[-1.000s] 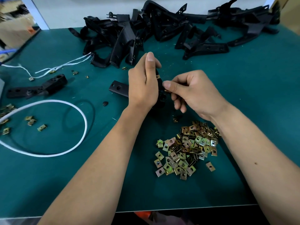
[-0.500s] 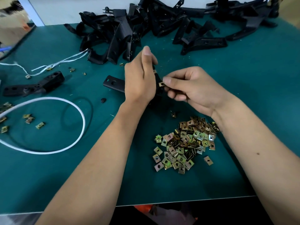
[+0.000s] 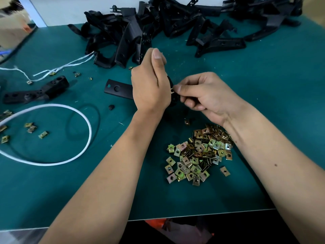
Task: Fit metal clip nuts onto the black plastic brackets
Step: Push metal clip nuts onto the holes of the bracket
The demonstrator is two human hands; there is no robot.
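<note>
Matte bracket point(image 3: 118, 88) (flat, black plastic)

Far edge of the green mat point(image 3: 263, 95): blocked across most of its width by the heap of black brackets point(image 3: 140, 32). Centre: occupied by the left hand point(image 3: 149, 85) and right hand point(image 3: 207, 95), which meet over one held bracket point(image 3: 117, 88). Near centre-right: the pile of clip nuts point(image 3: 198, 154) lies between the forearms. Left: the white cord loop point(image 3: 52, 134), a loose bracket point(image 3: 35, 90) and scattered nuts point(image 3: 31, 128) obstruct. Bare mat lies at the far right and along the near left edge.
</note>
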